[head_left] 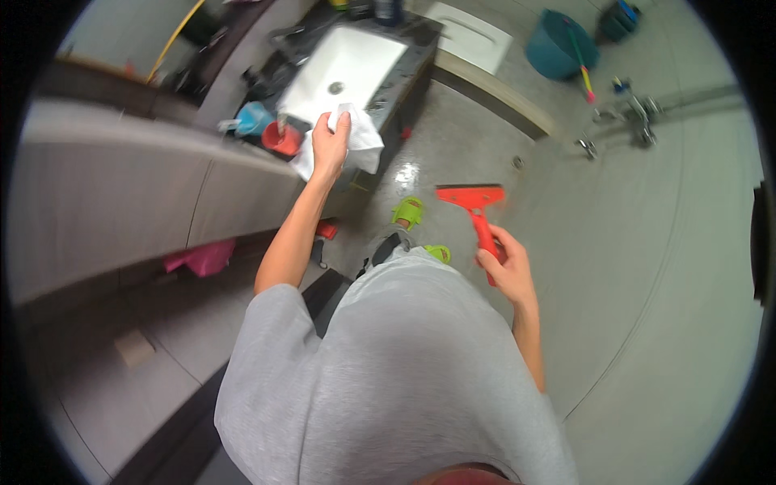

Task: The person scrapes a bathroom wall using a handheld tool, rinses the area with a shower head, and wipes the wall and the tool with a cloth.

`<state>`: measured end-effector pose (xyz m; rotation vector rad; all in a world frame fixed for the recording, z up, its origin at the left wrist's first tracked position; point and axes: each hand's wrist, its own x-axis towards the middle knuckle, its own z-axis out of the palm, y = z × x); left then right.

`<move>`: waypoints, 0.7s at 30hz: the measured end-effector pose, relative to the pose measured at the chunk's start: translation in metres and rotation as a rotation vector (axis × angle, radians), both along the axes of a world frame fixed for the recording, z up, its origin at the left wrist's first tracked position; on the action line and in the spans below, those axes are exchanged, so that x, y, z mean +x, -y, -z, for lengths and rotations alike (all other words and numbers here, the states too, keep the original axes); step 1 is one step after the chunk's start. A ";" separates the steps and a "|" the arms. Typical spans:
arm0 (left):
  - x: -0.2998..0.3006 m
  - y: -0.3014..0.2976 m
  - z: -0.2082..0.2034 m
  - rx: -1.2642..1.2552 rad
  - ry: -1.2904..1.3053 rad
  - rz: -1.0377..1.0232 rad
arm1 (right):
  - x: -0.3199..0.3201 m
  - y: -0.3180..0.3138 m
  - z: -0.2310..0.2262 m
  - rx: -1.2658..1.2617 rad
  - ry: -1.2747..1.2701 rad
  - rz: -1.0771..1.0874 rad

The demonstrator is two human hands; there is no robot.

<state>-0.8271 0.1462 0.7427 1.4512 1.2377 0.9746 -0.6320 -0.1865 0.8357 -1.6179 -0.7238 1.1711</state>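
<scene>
A crumpled white cloth or paper wipe (365, 144) hangs from my left hand (329, 147), whose fingers are closed on it near the counter's front edge. The white sink (347, 61) lies just beyond that hand, with a red cup (282, 139) and a blue cup (255, 118) to its left. My right hand (509, 267) grips the handle of a red scraper (471, 198), its wide head pointing away from me over the wet floor. Cloth and scraper are well apart.
The dark countertop (416, 61) runs along the left. A raised ledge (493, 101) crosses the floor ahead, with a teal bucket (558, 48) beyond it. Wall taps (638, 121) stick out on the right. My feet wear green slippers (410, 212). A pink cloth (202, 257) hangs at left.
</scene>
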 end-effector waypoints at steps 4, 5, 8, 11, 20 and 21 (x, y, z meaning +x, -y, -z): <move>0.069 0.047 -0.055 -0.268 0.383 0.387 | 0.000 -0.006 -0.010 -0.008 0.009 -0.028; 0.087 0.058 -0.071 -0.308 0.464 0.504 | 0.001 -0.007 -0.009 -0.018 0.042 0.000; 0.109 0.081 -0.102 -0.290 0.240 0.945 | -0.001 -0.002 -0.006 -0.057 0.105 0.090; 0.119 0.080 -0.112 -0.504 0.181 1.326 | 0.000 0.006 -0.005 -0.082 0.116 0.185; 0.178 0.094 -0.098 -0.542 -0.113 1.490 | -0.010 0.019 -0.018 -0.123 0.167 0.305; 0.184 0.099 -0.097 -0.521 -0.171 1.505 | -0.013 0.020 -0.019 -0.123 0.186 0.333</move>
